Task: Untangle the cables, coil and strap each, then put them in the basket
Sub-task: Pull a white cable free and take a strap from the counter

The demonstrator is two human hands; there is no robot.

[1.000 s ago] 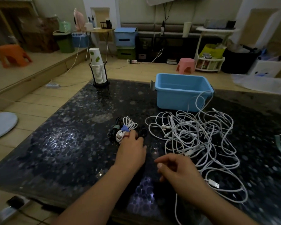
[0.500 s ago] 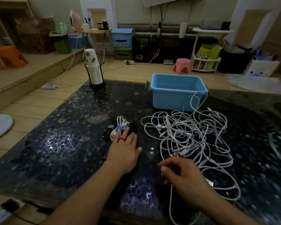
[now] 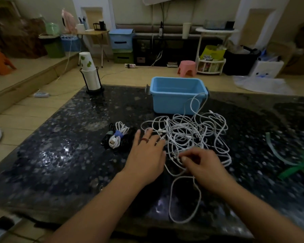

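Note:
A tangle of white cables (image 3: 189, 132) lies in the middle of the dark speckled table (image 3: 60, 155), one loop reaching up over the front wall of the blue basket (image 3: 175, 100). To its left lie coiled, strapped cables (image 3: 117, 135), white with a blue strap and black ones beside it. My left hand (image 3: 146, 155) is spread flat, fingers straight, touching the tangle's left edge. My right hand (image 3: 202, 163) has its fingers curled and pinches white cable at the tangle's near edge. A long loop of cable (image 3: 184, 199) trails toward me.
A stack of paper cups in a black holder (image 3: 90, 76) stands at the table's far left. Green straps (image 3: 291, 165) lie at the right edge. Beyond the table are a pink stool (image 3: 187, 67), storage boxes and shelves on the floor.
My left hand moved right from the strapped coils to the tangle's left edge. My right hand moved forward into the tangle and took hold of white cable.

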